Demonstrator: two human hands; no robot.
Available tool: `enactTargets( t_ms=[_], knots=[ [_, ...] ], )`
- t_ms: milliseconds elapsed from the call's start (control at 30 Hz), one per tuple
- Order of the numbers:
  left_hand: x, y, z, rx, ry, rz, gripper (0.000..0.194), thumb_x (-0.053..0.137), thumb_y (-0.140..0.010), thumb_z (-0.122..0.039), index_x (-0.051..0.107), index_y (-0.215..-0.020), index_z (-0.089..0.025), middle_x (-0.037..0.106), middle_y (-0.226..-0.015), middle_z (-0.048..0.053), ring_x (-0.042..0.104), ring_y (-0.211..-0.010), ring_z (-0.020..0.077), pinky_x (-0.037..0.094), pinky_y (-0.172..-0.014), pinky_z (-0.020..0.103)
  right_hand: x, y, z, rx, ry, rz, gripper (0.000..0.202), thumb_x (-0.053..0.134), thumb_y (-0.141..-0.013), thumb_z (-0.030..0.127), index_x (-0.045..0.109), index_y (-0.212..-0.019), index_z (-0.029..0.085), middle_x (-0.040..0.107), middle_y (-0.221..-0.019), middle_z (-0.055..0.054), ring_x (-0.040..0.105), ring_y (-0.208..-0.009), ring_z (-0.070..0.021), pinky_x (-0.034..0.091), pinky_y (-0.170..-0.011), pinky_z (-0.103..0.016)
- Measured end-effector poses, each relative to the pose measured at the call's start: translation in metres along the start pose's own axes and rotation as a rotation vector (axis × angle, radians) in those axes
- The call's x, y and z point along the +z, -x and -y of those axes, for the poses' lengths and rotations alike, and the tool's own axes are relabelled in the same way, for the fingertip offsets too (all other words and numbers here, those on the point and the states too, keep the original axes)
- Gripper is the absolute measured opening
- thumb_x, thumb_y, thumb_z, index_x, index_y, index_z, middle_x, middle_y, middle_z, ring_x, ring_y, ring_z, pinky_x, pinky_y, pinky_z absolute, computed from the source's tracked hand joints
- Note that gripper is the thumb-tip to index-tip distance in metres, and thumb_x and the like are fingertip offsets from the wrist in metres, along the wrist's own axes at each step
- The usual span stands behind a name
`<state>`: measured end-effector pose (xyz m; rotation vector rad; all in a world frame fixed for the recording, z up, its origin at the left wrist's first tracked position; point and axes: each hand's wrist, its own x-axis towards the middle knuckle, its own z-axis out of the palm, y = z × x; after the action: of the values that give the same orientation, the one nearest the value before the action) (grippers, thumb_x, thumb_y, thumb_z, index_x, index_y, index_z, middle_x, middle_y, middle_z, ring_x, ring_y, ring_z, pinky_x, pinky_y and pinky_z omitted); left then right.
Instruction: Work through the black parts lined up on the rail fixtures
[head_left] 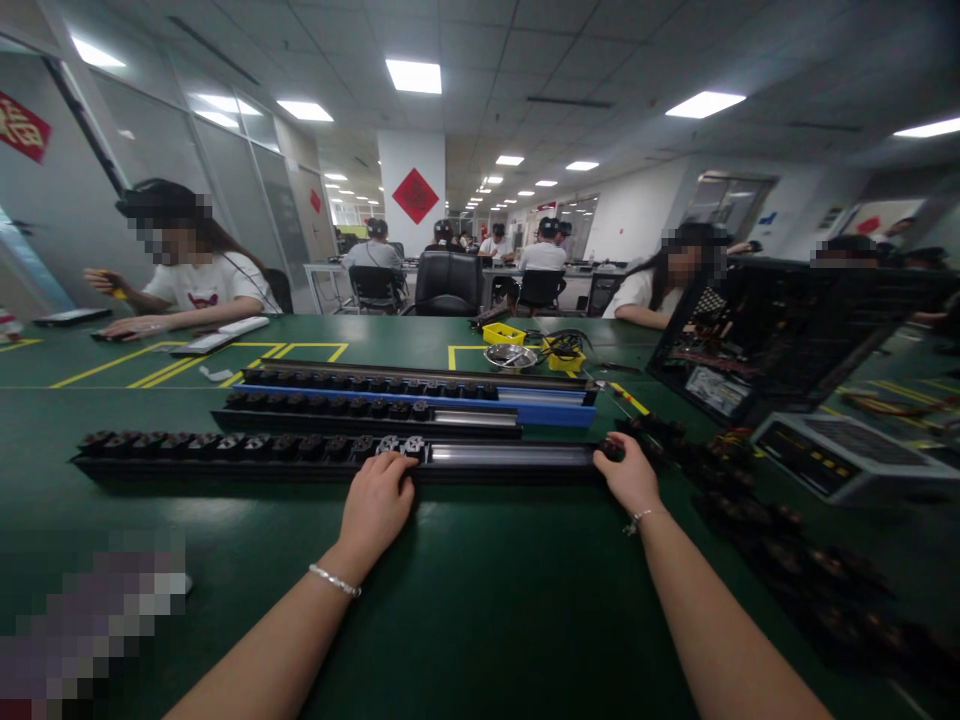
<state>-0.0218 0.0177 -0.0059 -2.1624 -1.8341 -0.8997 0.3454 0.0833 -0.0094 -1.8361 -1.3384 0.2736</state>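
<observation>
A long black power strip rail (517, 457) lies across the table in front of me. A row of round black socket modules (255, 446) fills its left part, while a bare silvery channel shows in its right part. My left hand (377, 500) bends its fingers over the rail's near edge, against the last socket modules in the row. At the rail's right end, my right hand (632, 475) pinches a small black socket module (613, 450). Its fingers partly hide that piece, and I cannot tell whether it touches the channel.
Behind lie a shorter black rail (480, 419) and a blue rail (555, 413). Many loose black modules (795, 560) spread at right, near a power supply (862, 455) and an open computer case (772, 340). A metal dish (510, 356) stands farther back. People sit across the table.
</observation>
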Motion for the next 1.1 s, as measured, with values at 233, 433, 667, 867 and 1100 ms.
enactTargets(
  t_ms=[233,433,667,867,1100],
  knots=[
    [-0.003,0.000,-0.002,-0.019,0.015,0.001,0.026,0.046,-0.078,-0.020,0.064,-0.098,-0.021,0.063,-0.100,0.006,0.054,-0.095,0.0228,0.044,-0.089,0.039,-0.002,0.002,0.002,0.006,0.005,-0.040,0.045,0.055,-0.067,0.032,0.057,-0.110,0.017,0.062,-0.108,-0.008,0.056,-0.097,-0.0211,0.043,-0.086,-0.033],
    [-0.003,0.000,-0.002,-0.014,0.003,-0.002,0.027,0.046,-0.078,-0.020,0.064,-0.097,-0.021,0.063,-0.099,0.006,0.054,-0.095,0.0230,0.044,-0.088,0.039,-0.006,0.001,-0.005,0.024,0.059,-0.141,0.041,0.053,-0.068,0.032,0.061,-0.105,0.017,0.063,-0.102,-0.008,0.057,-0.092,-0.0220,0.044,-0.084,-0.034],
    [-0.002,-0.001,-0.001,-0.005,-0.006,-0.007,0.028,0.046,-0.078,-0.020,0.064,-0.099,-0.021,0.064,-0.100,0.006,0.054,-0.096,0.0232,0.045,-0.088,0.039,-0.007,0.000,-0.009,0.065,0.074,-0.158,0.043,0.052,-0.069,0.033,0.060,-0.108,0.018,0.063,-0.103,-0.009,0.057,-0.094,-0.0230,0.043,-0.086,-0.036],
    [-0.001,-0.001,-0.001,-0.001,-0.004,-0.004,0.027,0.046,-0.078,-0.021,0.064,-0.097,-0.021,0.064,-0.099,0.006,0.055,-0.094,0.0231,0.045,-0.088,0.039,-0.023,-0.005,-0.024,0.157,0.136,-0.299,0.044,0.051,-0.068,0.028,0.057,-0.110,0.015,0.062,-0.099,-0.011,0.056,-0.091,-0.0248,0.043,-0.083,-0.038],
    [-0.002,0.000,-0.001,-0.010,-0.002,0.013,0.027,0.046,-0.078,-0.022,0.064,-0.099,-0.021,0.063,-0.100,0.006,0.054,-0.095,0.0232,0.044,-0.088,0.039,-0.040,0.002,-0.027,0.136,0.417,-0.283,0.044,0.047,-0.070,0.018,0.053,-0.111,0.006,0.061,-0.094,-0.019,0.056,-0.094,-0.0313,0.039,-0.086,-0.044]
  ],
)
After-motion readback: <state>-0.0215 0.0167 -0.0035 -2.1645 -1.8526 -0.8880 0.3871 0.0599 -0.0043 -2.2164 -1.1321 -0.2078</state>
